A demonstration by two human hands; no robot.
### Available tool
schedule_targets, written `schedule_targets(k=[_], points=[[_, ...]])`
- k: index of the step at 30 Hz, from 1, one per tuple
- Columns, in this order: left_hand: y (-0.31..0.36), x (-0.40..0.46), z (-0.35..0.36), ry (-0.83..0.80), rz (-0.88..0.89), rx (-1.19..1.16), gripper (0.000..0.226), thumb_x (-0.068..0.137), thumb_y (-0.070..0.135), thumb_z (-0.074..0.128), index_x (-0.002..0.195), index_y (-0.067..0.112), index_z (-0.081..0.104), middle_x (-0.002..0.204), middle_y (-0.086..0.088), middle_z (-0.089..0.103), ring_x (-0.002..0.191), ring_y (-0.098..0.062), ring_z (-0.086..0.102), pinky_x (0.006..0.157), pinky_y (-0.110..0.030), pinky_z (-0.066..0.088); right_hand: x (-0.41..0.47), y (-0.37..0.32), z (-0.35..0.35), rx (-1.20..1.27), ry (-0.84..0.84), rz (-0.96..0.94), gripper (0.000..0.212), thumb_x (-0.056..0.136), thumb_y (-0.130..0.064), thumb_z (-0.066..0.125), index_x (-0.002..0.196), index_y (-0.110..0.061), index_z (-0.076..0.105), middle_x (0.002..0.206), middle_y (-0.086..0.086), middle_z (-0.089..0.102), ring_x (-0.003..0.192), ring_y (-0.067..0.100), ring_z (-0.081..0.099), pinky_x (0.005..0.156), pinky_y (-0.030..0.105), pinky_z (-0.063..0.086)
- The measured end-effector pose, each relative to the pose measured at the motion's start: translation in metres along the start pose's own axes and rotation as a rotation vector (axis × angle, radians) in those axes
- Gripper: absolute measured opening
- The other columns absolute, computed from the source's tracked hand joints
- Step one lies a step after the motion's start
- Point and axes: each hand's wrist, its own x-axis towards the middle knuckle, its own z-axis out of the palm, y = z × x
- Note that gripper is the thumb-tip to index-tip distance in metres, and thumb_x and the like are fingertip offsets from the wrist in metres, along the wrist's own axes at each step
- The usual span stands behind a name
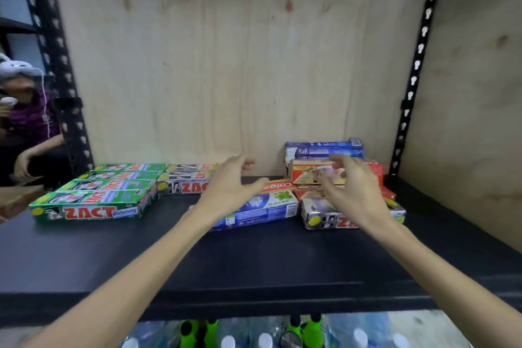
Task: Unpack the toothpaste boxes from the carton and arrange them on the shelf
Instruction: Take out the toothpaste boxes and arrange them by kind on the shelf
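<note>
Two bare arms reach in over the dark shelf (282, 257), above a lower level of clear bottles (262, 339) with white and green caps. Left hand (228, 186) and right hand (353, 192) hover with each grip spread and fingers loosely curved, holding nothing, over a blue-and-white toothpaste box (265, 209) lying flat and a loose pile topped by a red box (313, 175) and a blue Safi box (322, 148). Farther left, green Zact boxes (93, 203) lie in neat rows beside silver Zact boxes (183, 182), all against the plywood back panel (226, 51).
</note>
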Motion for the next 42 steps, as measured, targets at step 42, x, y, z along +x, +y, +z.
schedule_targets(k=[42], points=[[0.013, -0.157, -0.047, -0.157, 0.133, -0.003, 0.044, 0.097, 0.027, 0.061, 0.14, 0.027, 0.051, 0.139, 0.015, 0.05, 0.13, 0.001, 0.045, 0.11, -0.033, 0.04, -0.134, -0.022, -0.079, 0.286, -0.419, 0.031, 0.049, 0.082, -0.048, 0.073, 0.126, -0.038, 0.052, 0.089, -0.011, 0.062, 0.075, 0.011, 0.056, 0.063, 0.021, 0.047]])
